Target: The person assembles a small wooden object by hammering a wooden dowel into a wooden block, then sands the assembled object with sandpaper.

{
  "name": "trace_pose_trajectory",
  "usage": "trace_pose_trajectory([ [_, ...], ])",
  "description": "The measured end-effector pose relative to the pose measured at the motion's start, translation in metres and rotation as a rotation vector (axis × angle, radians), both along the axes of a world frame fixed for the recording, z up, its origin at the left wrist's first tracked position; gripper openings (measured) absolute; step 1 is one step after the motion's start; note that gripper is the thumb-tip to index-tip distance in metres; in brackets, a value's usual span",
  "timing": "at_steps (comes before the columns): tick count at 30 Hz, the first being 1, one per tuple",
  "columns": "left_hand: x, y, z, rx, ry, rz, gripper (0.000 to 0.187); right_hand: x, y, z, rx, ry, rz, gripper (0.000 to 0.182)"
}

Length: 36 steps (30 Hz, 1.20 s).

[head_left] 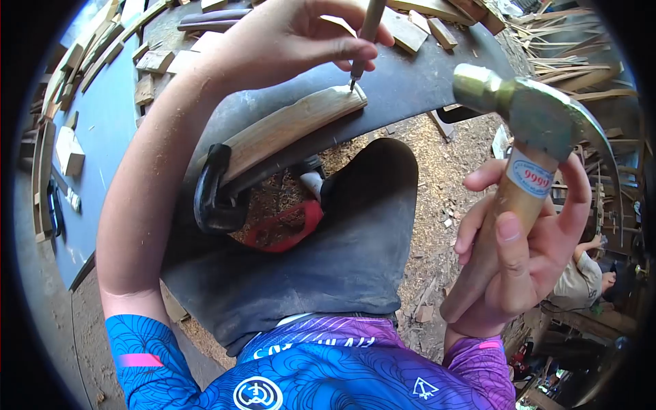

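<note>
My left hand (324, 42) pinches a slim chisel (370, 31) upright between thumb and fingers. The chisel's narrow tip touches the right end of a curved piece of pale wood (290, 126). A black clamp (215, 188) grips the other end of this wood at the edge of the dark bench (403, 85). On the right, my right hand (529, 256) is wrapped round the wooden handle of a claw hammer (543, 119). The hammer's head is raised, apart from the chisel, and a "9999" sticker shows on the handle.
Wood offcuts (410, 34) lie along the far side of the bench. A blue-grey board (113, 130) with a pale block (70, 152) is at left. Shavings cover the ground (383, 133). A red curved part (290, 229) shows below the clamp. Another person (577, 280) sits far right.
</note>
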<state>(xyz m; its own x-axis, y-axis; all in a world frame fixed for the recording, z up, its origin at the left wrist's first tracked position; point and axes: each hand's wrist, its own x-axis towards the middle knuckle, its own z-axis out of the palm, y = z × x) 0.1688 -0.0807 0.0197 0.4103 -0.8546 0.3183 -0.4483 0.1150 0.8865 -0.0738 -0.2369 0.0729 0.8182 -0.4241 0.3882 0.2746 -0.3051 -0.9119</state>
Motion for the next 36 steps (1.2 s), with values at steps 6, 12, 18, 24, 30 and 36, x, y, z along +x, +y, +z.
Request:
trace_pose_trajectory([
  [6,0.009,-0.002,-0.031,-0.083,0.180,-0.068,0.036,0.007,0.012,0.003,-0.043,0.052,-0.068,0.073],
  [12,-0.006,-0.010,-0.026,-0.147,0.086,-0.050,0.026,0.034,0.022,0.018,-0.246,0.054,-0.166,0.068],
  [18,-0.013,-0.013,-0.024,-0.120,0.150,-0.007,0.024,0.034,0.009,0.045,-0.329,0.208,-0.019,0.068],
  [24,-0.014,-0.018,-0.028,-0.147,0.081,0.033,0.021,0.040,0.000,0.061,-0.397,0.136,0.090,0.058],
  [30,-0.015,-0.017,-0.031,-0.192,0.017,0.056,0.021,0.028,-0.006,0.058,-0.414,0.048,0.155,0.055],
  [36,-0.019,-0.018,-0.032,-0.213,-0.096,0.099,0.023,0.011,-0.012,0.029,-0.332,-0.036,0.096,0.057],
])
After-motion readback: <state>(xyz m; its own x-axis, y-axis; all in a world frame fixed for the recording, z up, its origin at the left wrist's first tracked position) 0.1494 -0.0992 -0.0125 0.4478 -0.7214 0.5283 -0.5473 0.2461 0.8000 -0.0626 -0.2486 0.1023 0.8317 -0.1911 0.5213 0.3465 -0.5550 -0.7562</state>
